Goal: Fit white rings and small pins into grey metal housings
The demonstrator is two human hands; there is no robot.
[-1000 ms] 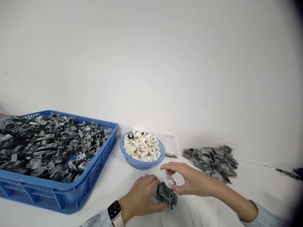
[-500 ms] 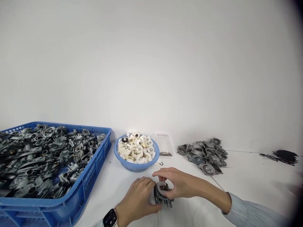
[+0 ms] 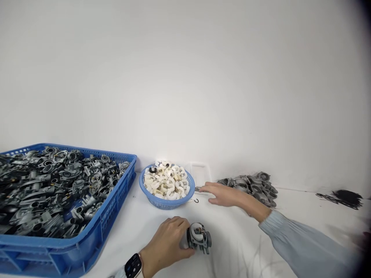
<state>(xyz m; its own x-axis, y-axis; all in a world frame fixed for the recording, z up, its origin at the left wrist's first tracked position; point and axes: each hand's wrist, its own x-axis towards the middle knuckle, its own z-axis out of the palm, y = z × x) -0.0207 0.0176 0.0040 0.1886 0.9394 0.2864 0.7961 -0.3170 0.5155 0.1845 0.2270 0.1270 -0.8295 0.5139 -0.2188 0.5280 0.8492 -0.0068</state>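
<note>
My left hand [image 3: 171,241] is closed around the side of a grey metal carburetor body [image 3: 199,240] on the white table. A white plastic float [image 3: 197,231] sits in the carburetor's upward-facing opening. Farther back, my right hand [image 3: 220,194] is stretched out at the near edge of a small white tray [image 3: 199,175]. Its fingers point left, with the thumb apart from them, and nothing shows between them. Thin metal pins [image 3: 197,189] in the tray lie by the fingertips, partly hidden by the hand.
To the left stands a blue crate [image 3: 107,208] heaped with carburetor bodies. A blue round basket [image 3: 166,204] holds white floats. Behind my right forearm lies a pile of grey carburetor bowls [image 3: 257,187]. Black rings [image 3: 348,199] lie at the far right, and a small black hook [image 3: 196,200] near the basket.
My right hand has let go of the carburetor's float and moved away, back to the white tray. My left hand has stayed on the carburetor.
</note>
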